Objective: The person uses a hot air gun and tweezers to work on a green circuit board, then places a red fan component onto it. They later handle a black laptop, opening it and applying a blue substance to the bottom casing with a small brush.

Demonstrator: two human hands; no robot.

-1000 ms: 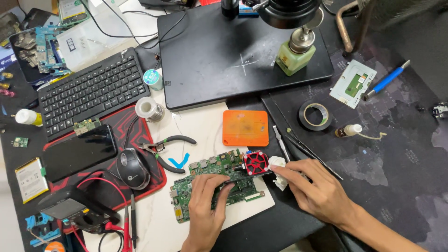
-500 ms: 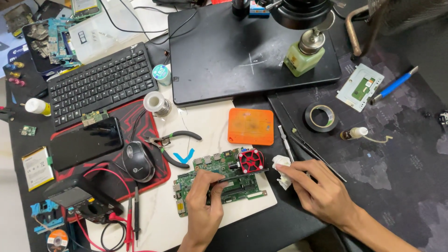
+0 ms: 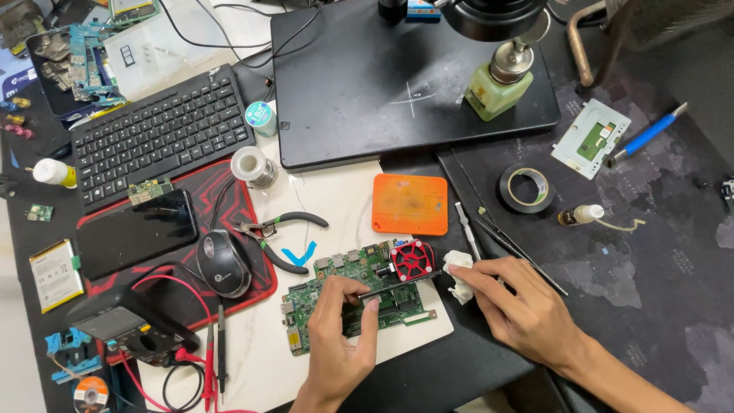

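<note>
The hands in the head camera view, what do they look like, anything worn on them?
Both are bare. The left hand and the right hand have no gloves, and no rings, watch or wrist strap can be seen. Both forearms are uncovered as far as the bottom edge of the picture, so no sleeve shows. Fingernails are short and unpainted. No cables or markings on either.

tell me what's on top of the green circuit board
A red fan sits at its right end. The left hand holds a thin dark tool across it. The board beneath the fingers is hidden.
</note>
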